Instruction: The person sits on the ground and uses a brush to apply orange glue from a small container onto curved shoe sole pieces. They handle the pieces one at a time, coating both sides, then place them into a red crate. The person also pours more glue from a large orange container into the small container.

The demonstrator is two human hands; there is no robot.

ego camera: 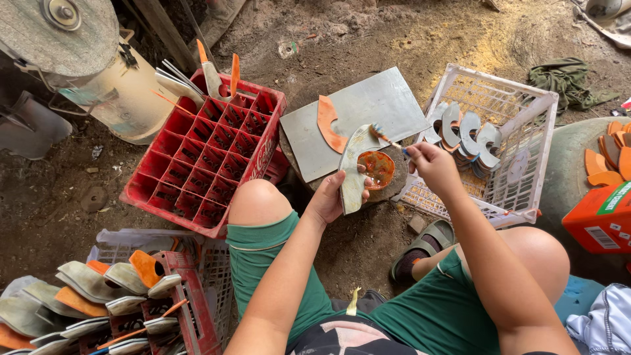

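My left hand (330,197) grips a curved grey metal blade (353,172) and holds it upright in front of my knee. My right hand (430,163) holds a thin paintbrush (388,139), whose orange-tipped bristles touch the blade's upper end. Just behind the blade sits a small round dish of orange paint (376,169). One blade painted orange (327,123) lies on a grey metal sheet (368,112) beyond it.
A white plastic crate (526,125) at the right holds several unpainted curved blades (463,135). A red bottle crate (204,158) stands at the left with a few blades stuck in it. More blades (98,289) are stacked at lower left. Orange blades (611,158) and an orange box (601,220) sit at the right edge.
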